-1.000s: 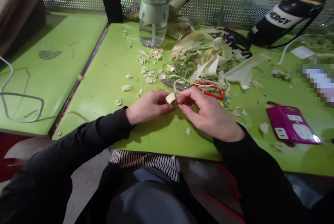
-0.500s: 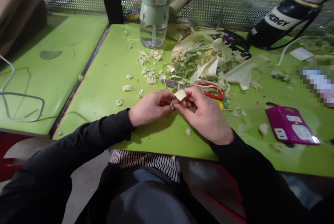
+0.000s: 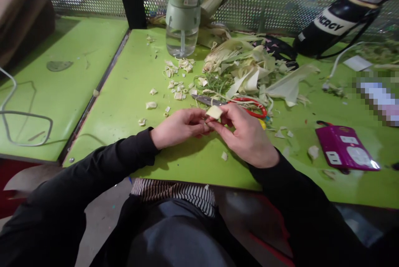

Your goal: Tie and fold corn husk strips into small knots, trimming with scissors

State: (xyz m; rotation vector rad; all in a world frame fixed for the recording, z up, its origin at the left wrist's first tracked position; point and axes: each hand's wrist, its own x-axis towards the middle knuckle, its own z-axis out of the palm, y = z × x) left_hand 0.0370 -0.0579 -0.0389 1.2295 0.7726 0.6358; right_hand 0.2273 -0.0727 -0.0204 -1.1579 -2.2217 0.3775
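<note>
My left hand [image 3: 179, 126] and my right hand [image 3: 246, 134] meet over the near part of the green table [image 3: 124, 92]. Both pinch one small pale piece of husk [image 3: 214, 112] between their fingertips. Just behind the hands lie red-handled scissors [image 3: 246, 105]. A heap of corn husks [image 3: 249, 72] sits further back, and several small cut husk bits [image 3: 177, 78] are scattered to its left.
A green-lidded water bottle [image 3: 182, 13] stands at the back by a black post. A black bottle [image 3: 339, 20] lies at the back right, and a magenta power strip [image 3: 346, 148] lies to the right. A cable [image 3: 18, 113] loops on the left table.
The husk piece has shifted slightly right, from my left fingertips toward the right ones, and both hands have barely moved otherwise.
</note>
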